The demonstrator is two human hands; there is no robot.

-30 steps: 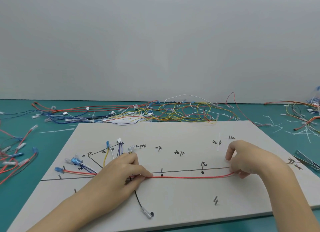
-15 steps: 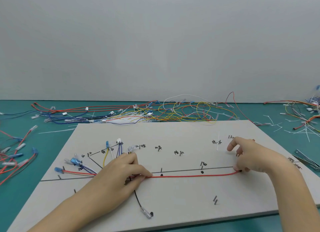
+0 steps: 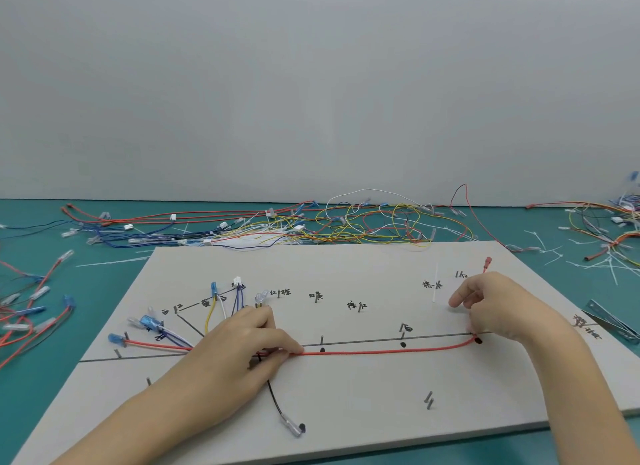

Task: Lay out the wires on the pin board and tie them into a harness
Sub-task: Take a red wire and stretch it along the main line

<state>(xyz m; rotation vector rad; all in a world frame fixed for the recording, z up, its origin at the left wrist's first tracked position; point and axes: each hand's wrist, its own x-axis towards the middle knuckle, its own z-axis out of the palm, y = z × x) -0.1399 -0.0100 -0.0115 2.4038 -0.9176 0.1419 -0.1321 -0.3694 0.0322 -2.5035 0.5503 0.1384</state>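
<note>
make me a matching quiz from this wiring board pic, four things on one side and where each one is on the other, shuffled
Things
1. red wire
2. black wire
3. left hand
4. right hand

Places
A. at the right bend of the red wire
B. pressing the wires down at mid-board
C. stretched along the long drawn line
D. trailing toward the board's near edge

Pairs: 1-C, 2-D, 3-B, 4-A
</note>
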